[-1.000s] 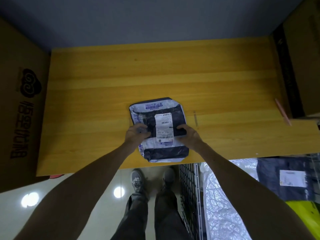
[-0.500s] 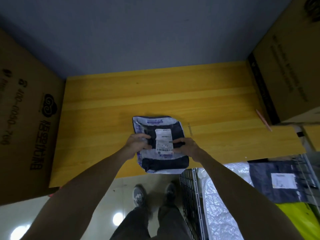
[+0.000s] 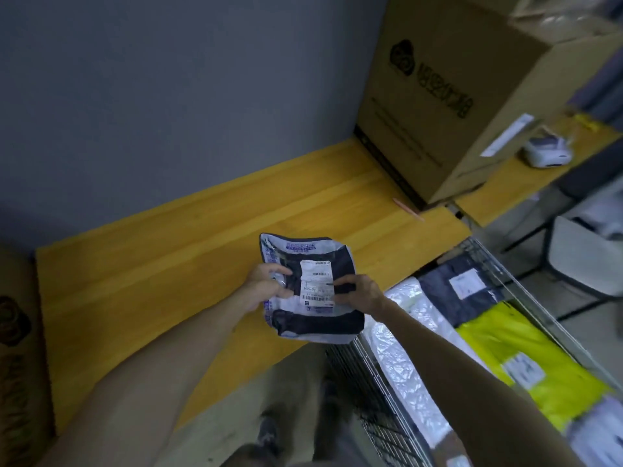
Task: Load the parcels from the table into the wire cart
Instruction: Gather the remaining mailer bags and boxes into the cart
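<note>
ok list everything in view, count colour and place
labelled plastic mailer parcel: 1, dark blue and white, held at table's near edge
wooden table: 1, yellow, against the grey wall
metal wire cart: 1, grey, right of table
crinkly plastic mailer: 1, silver, in cart
labelled flat mailer: 1, dark grey, in cart
glossy mailer: 1, yellow-green, in cart
large cardboard box: 1, brown, table's right end
thin pen: 1, pink, on table beside box
left hand, right hand: 2, gripping the parcel's sides

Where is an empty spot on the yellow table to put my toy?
The table is bare from the left cardboard box to the held parcel, and behind it up to the big box. The wire cart is crowded with parcels.
</note>
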